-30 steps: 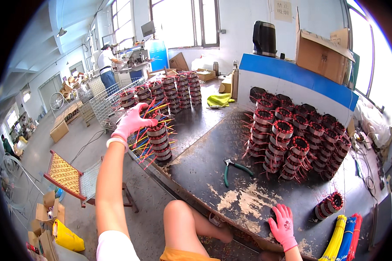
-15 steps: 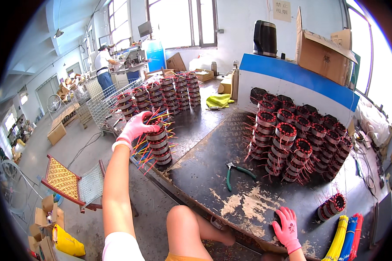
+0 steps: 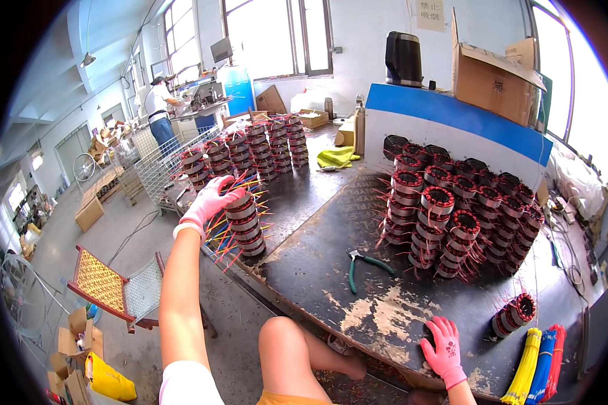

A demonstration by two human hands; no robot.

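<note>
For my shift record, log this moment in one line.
left hand: at top of core stack | right hand: on table | pliers: unheld

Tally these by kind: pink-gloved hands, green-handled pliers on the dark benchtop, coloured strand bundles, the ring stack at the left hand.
Left hand and right hand, pink-gloved: 2
Green-handled pliers: 1
Yellow bundle, blue bundle, red bundle: 3
Ring stack: 1
Total: 7

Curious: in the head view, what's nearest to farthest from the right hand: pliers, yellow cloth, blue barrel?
From the right hand:
1. Pliers: on the table, ahead-left.
2. Yellow cloth: farther along, left.
3. Blue barrel: far back, left.
</note>
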